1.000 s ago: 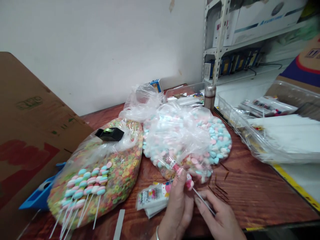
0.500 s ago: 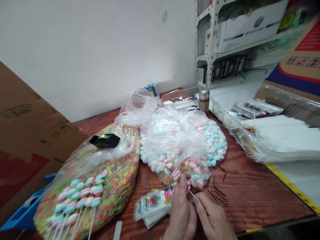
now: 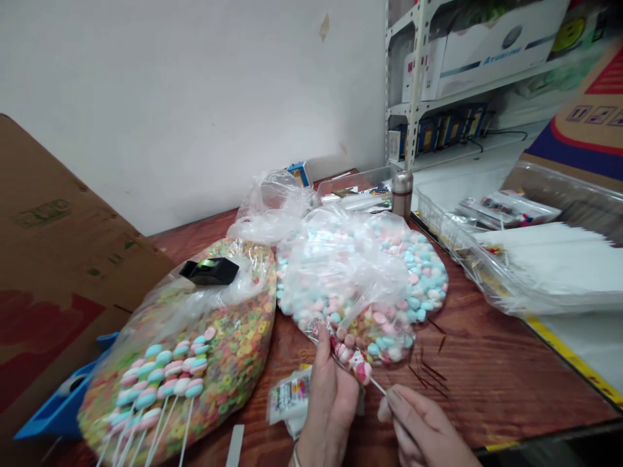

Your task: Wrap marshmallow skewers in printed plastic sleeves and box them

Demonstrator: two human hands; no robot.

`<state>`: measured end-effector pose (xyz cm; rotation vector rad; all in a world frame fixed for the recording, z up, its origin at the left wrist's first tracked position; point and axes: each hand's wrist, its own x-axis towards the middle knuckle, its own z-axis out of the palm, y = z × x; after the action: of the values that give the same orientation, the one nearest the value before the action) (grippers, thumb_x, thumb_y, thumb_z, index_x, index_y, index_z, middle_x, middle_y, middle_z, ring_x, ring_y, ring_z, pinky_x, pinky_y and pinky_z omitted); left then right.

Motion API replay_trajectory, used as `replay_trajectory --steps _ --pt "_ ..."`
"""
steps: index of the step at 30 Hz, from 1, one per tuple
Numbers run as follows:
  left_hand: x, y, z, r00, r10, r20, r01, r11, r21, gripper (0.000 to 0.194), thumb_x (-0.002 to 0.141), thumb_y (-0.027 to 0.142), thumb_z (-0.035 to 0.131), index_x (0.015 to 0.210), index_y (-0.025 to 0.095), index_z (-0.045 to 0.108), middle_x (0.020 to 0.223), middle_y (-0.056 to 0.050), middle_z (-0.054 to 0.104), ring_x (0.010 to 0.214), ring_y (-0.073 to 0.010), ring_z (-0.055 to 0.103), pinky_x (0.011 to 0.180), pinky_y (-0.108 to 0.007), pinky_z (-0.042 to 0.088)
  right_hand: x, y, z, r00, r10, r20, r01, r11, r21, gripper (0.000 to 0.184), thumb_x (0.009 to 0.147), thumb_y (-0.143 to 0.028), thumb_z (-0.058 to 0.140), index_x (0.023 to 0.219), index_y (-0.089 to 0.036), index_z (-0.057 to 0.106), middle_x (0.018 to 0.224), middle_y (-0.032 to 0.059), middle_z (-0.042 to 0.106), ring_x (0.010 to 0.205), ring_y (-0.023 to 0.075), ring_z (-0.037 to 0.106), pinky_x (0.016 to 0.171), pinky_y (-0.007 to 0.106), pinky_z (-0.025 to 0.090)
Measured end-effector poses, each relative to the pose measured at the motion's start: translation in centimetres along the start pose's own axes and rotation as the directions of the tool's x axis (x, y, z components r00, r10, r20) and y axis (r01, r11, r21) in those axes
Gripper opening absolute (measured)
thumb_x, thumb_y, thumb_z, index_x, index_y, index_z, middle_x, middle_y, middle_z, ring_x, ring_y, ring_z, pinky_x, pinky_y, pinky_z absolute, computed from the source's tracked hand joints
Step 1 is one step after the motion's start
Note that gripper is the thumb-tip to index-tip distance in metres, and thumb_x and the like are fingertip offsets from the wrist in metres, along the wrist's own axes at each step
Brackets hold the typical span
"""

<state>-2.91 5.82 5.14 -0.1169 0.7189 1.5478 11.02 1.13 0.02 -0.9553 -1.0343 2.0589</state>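
My left hand (image 3: 328, 395) is closed round a small printed clear sleeve holding a candy skewer (image 3: 348, 353), just in front of the bag of pink and blue marshmallows (image 3: 370, 279). My right hand (image 3: 418, 431) pinches the white stick (image 3: 378, 387) that pokes out of the sleeve's lower end. Under my left hand lies a stack of printed sleeves (image 3: 291, 399). Several finished marshmallow skewers (image 3: 163, 379) lie on the bag of coloured cereal rings (image 3: 214, 337) at the left.
A black tape dispenser (image 3: 210, 270) sits on the cereal bag. A cardboard box (image 3: 53, 259) stands at the left and a blue tray (image 3: 61, 408) beside it. Clear bins (image 3: 491, 259) with white paper fill the right. Twist ties (image 3: 428, 370) lie on the wooden table (image 3: 487, 376).
The sleeve with the skewer has tilted and slid lower in my left hand, with the stick drawn out further by my right hand. The view shifted slightly.
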Motion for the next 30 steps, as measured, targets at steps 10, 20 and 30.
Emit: replay_trajectory --steps 10,20,30 --pt "0.1 0.7 0.2 0.989 0.139 0.044 -0.137 0.989 -0.049 0.021 0.085 0.036 0.064 0.087 0.016 0.062 0.062 0.005 0.051 0.052 -0.0057 0.051 0.059 -0.02 0.051 0.0 0.5 0.0 1.0 -0.005 0.022 0.004 0.999 0.053 0.054 0.079 -0.074 0.051 0.076 -0.02 0.052 0.039 -0.0148 0.024 0.034 0.0038 0.017 0.036 0.016 0.022" --pt "-1.2 -1.3 0.0 0.993 0.097 -0.061 -0.082 0.975 0.208 0.023 0.072 0.021 0.078 0.088 0.015 0.063 0.08 -0.002 0.066 0.073 -0.0152 0.067 0.074 -0.029 0.057 -0.8 -0.5 0.0 0.99 -0.115 -0.082 0.101 0.983 -0.153 0.05 0.086 -0.069 0.045 0.075 -0.02 0.05 0.049 -0.0127 0.019 0.041 0.0057 0.014 0.039 0.021 0.009" --pt "-2.5 -4.0 -0.1 0.998 -0.06 -0.03 0.065 0.975 0.211 0.023 0.076 0.033 0.074 0.083 0.013 0.066 0.082 -0.008 0.069 0.078 -0.0174 0.066 0.068 -0.026 0.053 -0.5 0.0 -0.1 0.989 -0.128 -0.07 0.121 0.988 -0.091 0.046 0.087 -0.065 0.048 0.076 -0.02 0.051 0.053 -0.0116 0.02 0.043 0.006 0.015 0.04 0.02 0.01"
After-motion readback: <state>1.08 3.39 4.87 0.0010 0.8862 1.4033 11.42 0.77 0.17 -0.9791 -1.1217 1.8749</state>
